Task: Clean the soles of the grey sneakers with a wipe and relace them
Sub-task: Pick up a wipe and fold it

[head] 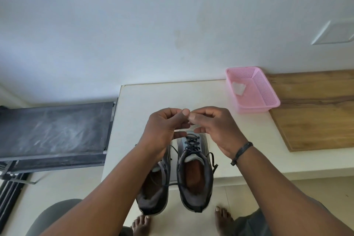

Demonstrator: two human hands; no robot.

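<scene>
1. Both hands meet just above the toe of the right-side grey fabric sneaker (194, 170). The left hand (164, 130) has its fingers curled and the thumb against the forefinger. The right hand (212, 128) pinches in the same way. The two pinches touch each other, and something very small is between them; it is probably a lace end, but it is too small to tell.

2. The pair stands at the near edge of the pale cream table top (153, 94), heels toward the person. The left-side grey fabric sneaker (153, 193) is just beside the first one and partly hidden under the left forearm.

3. The thin dark cord laces (191, 142) are crossed through the upper eyelets of the right-side sneaker. One loose length lies across from this shoe to the left-side one.

4. I judge that the sneakers are light, with a soft upper and padded collar that give under the fingers. The rubber sole is the stiff part, so the heel or the sole edge is the best place to hold.

5. The laces look limp and a little slippery, so they should be taken near the tip.

6. Beyond the sneakers, to the right, is a pink perforated plastic basket (266, 99). A white folded wipe (238, 88) lies inside it; it is probably soft and easy to tear.
</scene>
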